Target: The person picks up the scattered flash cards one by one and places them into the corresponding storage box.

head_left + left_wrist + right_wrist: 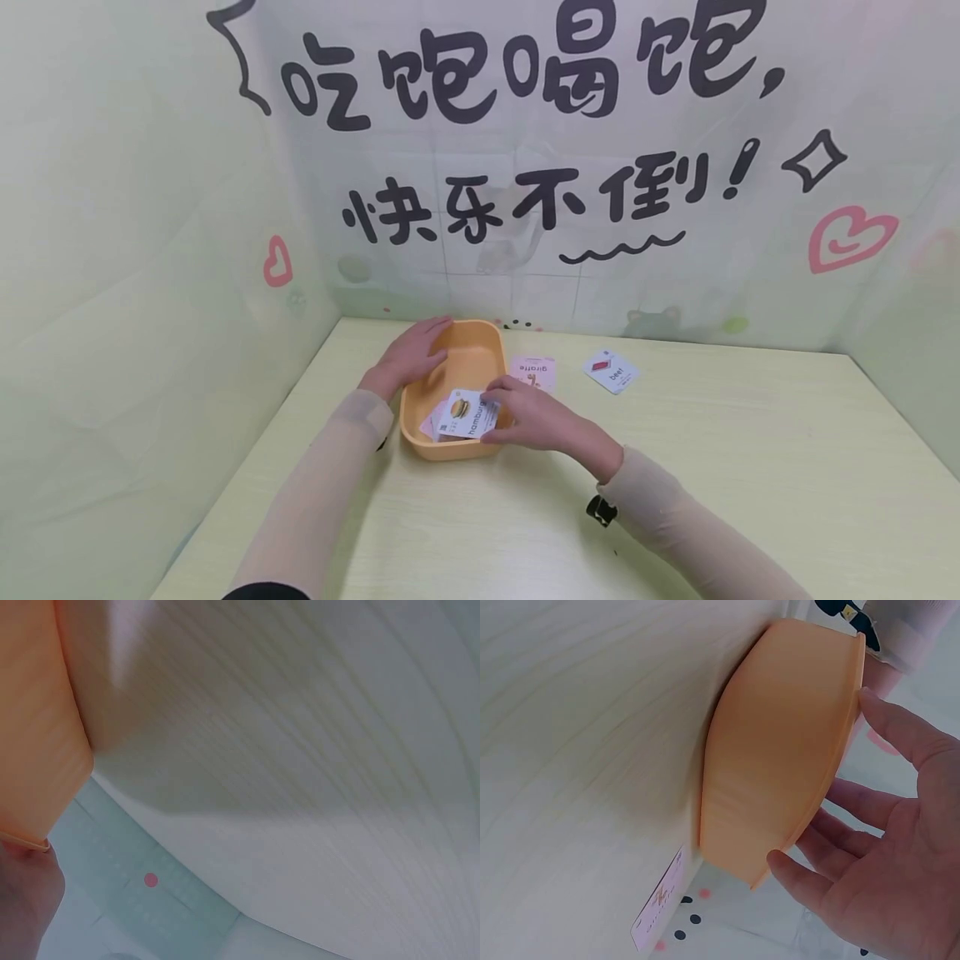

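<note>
An orange plastic tray (468,358) with rounded corners stands on the table. My left hand (411,357) holds its left rim near the far corner, thumb on the inner side; the left wrist view catches only part of this hand (28,900) at the rim. Over the tray's near end, my right hand (542,417) pinches a white hamburger card (463,412) between thumb and fingers at its right end. Pink cards (431,423) show beneath it. In the right wrist view the right hand (885,825) reaches across the rim, and the tray's wall (780,742) hides the card.
Right of the tray lies a pink giraffe card (542,367), partly behind the right hand. A white beef card (611,372) lies farther right on the pale wooden table (720,467). A printed white backdrop (525,283) stands along the table's back edge.
</note>
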`<control>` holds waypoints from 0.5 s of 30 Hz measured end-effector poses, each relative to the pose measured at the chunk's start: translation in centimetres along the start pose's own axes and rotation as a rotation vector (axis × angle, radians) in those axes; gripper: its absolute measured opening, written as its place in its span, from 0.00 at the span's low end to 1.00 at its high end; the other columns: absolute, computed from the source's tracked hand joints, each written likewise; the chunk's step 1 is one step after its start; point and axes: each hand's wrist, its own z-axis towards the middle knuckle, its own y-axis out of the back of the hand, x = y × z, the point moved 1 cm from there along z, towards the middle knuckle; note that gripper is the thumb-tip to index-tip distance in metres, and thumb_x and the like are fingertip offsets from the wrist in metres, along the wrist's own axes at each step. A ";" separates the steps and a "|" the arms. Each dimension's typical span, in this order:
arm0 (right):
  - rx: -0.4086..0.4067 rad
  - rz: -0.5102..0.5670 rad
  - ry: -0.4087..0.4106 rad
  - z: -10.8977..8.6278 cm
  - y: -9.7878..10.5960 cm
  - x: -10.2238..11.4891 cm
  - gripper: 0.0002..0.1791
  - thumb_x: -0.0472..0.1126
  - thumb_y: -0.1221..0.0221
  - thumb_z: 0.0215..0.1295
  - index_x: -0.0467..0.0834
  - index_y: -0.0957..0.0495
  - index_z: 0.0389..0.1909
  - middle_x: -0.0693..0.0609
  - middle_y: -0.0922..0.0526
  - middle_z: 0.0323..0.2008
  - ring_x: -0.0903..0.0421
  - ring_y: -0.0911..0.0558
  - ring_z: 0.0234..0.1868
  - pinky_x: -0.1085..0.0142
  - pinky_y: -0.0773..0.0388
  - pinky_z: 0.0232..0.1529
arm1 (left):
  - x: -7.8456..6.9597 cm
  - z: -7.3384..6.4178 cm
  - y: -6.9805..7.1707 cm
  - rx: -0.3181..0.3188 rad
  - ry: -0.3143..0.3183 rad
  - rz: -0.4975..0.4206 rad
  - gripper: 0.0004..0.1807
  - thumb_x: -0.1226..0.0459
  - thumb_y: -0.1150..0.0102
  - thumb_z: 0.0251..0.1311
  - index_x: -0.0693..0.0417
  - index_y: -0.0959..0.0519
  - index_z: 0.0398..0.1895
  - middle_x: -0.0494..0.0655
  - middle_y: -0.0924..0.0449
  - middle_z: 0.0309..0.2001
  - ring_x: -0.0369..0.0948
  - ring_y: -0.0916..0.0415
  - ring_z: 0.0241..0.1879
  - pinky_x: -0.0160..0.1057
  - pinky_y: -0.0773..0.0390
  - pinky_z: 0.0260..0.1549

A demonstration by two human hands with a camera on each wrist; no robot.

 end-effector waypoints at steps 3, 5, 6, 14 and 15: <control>0.005 0.003 -0.002 0.0 -0.1 0.0 0.35 0.53 0.31 0.60 0.42 0.26 0.65 0.47 0.26 0.65 0.50 0.24 0.63 0.56 0.25 0.67 | -0.1 -0.1 0.1 -0.002 -0.002 -0.006 0.34 0.58 0.49 0.69 0.56 0.42 0.77 0.54 0.44 0.78 0.55 0.47 0.77 0.54 0.47 0.78; 0.006 0.008 -0.004 0.0 0.0 0.1 0.34 0.53 0.31 0.60 0.43 0.25 0.65 0.47 0.26 0.65 0.50 0.25 0.64 0.55 0.25 0.67 | -0.1 -0.1 0.2 -0.001 -0.002 -0.008 0.34 0.58 0.49 0.69 0.56 0.42 0.77 0.54 0.43 0.78 0.55 0.47 0.77 0.54 0.47 0.78; 0.007 0.013 -0.005 0.0 -0.1 0.1 0.33 0.53 0.32 0.61 0.43 0.25 0.64 0.47 0.27 0.66 0.50 0.25 0.65 0.55 0.25 0.68 | -0.2 -0.2 0.2 0.003 0.003 -0.010 0.34 0.58 0.49 0.69 0.56 0.42 0.77 0.54 0.44 0.78 0.54 0.47 0.77 0.54 0.47 0.78; 0.006 0.037 -0.005 -0.1 0.0 0.0 0.29 0.52 0.32 0.62 0.42 0.22 0.60 0.48 0.26 0.66 0.49 0.26 0.67 0.53 0.27 0.69 | -0.2 -0.1 0.3 0.021 0.031 -0.021 0.35 0.57 0.48 0.69 0.53 0.43 0.77 0.51 0.45 0.79 0.53 0.48 0.78 0.54 0.47 0.78; 0.002 0.035 -0.004 -0.1 0.1 -0.1 0.29 0.52 0.32 0.62 0.42 0.21 0.60 0.48 0.26 0.65 0.49 0.26 0.67 0.53 0.27 0.69 | -0.2 -0.1 0.3 0.022 0.032 -0.023 0.35 0.57 0.48 0.69 0.53 0.43 0.77 0.51 0.45 0.79 0.53 0.48 0.78 0.54 0.47 0.78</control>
